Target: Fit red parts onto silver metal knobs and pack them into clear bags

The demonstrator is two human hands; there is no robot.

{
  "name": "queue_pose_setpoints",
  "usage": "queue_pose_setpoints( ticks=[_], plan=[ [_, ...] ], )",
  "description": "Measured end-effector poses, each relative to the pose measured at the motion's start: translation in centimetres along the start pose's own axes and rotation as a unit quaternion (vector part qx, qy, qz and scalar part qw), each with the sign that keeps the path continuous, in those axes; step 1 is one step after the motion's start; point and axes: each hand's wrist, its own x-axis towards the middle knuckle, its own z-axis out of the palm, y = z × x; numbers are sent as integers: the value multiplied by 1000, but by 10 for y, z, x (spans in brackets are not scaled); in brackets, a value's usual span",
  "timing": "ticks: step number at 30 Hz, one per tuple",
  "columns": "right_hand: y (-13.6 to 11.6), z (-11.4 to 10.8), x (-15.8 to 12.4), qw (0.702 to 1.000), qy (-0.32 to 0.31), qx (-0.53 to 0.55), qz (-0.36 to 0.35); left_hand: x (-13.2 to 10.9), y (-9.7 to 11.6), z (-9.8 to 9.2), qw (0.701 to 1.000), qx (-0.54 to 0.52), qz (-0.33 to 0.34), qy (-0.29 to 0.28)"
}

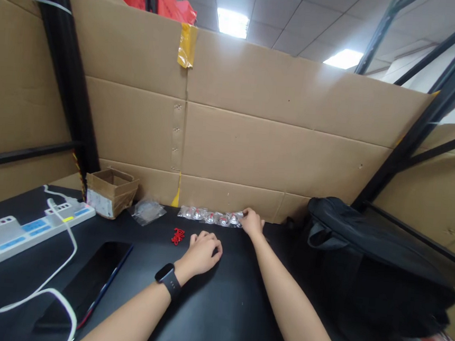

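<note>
Black tabletop (231, 309); cardboard wall (233, 150) rises just behind a row of clear packets (211, 218).
Right hand (252, 223) is at the row's right end, fingers bent; cannot tell whether they pinch it. Left hand (203, 252) is in front of the row, fingers loosely curled, grip hidden. Red cord bundle (177, 235) lies before the row's left end; clear bag (147, 212) lies left of the row.

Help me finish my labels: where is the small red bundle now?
In the head view, the small red bundle lies left of centre, on the black tabletop just left of the left hand.
</note>
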Motion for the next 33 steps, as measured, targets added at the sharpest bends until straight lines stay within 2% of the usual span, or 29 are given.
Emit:
queue_pose_setpoints(
  ticks=[2, 4, 9, 11, 14, 16, 19, 29, 33],
  plan=[
    [0, -6, -5, 995, 16, -95, -23, -1, 0, 0, 1000, 8, 6, 5],
    [6, -17, -10, 989, 10, -144, -42, -1, -1, -1, 1000, 23, 13, 10],
    [45, -46, -24, 978, -68, -185, -70, 4, -15, -17, 995, 91, -23, 38],
    [64, -54, -32, 974, -103, -192, -57, 4, -30, -30, 988, 124, -67, 62],
    [83, -62, -44, 977, -111, -168, -73, 2, -63, -51, 971, 169, -149, 82],
    [89, -64, -50, 981, -106, -128, -102, -1, -83, -61, 970, 165, -167, 62],
    [91, -66, -55, 984, -100, -84, -125, -2, -103, -66, 979, 138, -148, 22],
    [95, -70, -60, 988, -108, -4, -111, 3, -107, -64, 975, 140, -175, -3],
    [86, -66, -65, 985, -120, 14, -120, 3, -106, -61, 969, 156, -191, -11]
  ],
)
